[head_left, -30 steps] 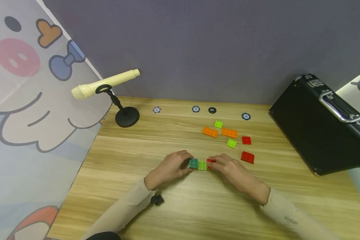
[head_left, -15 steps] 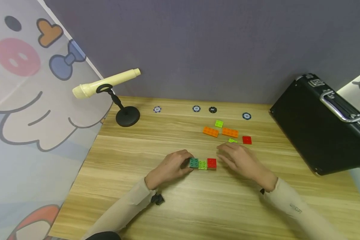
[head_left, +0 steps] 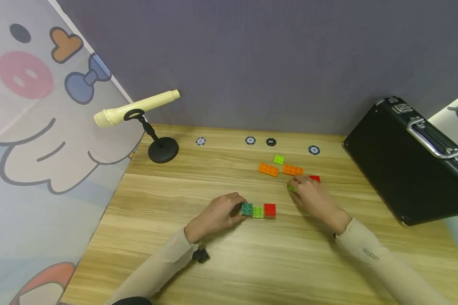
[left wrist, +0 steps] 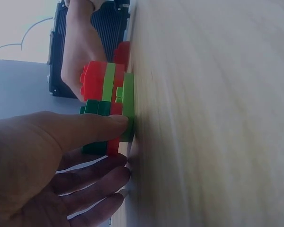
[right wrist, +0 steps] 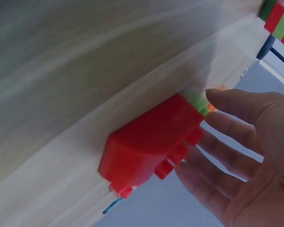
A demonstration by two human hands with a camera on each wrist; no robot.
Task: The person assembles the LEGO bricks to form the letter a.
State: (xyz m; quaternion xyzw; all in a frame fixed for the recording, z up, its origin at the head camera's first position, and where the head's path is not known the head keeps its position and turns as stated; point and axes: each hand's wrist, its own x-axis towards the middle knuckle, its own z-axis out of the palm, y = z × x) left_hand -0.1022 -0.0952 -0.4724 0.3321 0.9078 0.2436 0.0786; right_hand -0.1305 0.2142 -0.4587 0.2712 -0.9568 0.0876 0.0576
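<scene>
My left hand (head_left: 217, 214) pinches the left end of a low block build between thumb and fingers. That end is a dark green brick (head_left: 247, 209) stacked on red and lime layers. A lime middle (head_left: 258, 212) and a taller red brick (head_left: 269, 210) continue the row; red and green layers show in the left wrist view. Right of it, my right hand (head_left: 316, 203) reaches down, thumb and fingertips on a small lime green brick (head_left: 291, 188), mostly covered by them. In the right wrist view a red brick with a curved side (right wrist: 151, 137) lies beside the fingers.
Behind the right hand lie two orange bricks (head_left: 268, 170), another lime brick (head_left: 279, 159) and a flat red brick (head_left: 314, 178). Several poker chips (head_left: 250, 140) line the back edge. A microphone on a stand (head_left: 163, 149) is at left, a black case (head_left: 408, 165) at right.
My right hand has let go of the red brick at the build's right end. It has moved right and away from me to the lime green brick. The left hand stays in place.
</scene>
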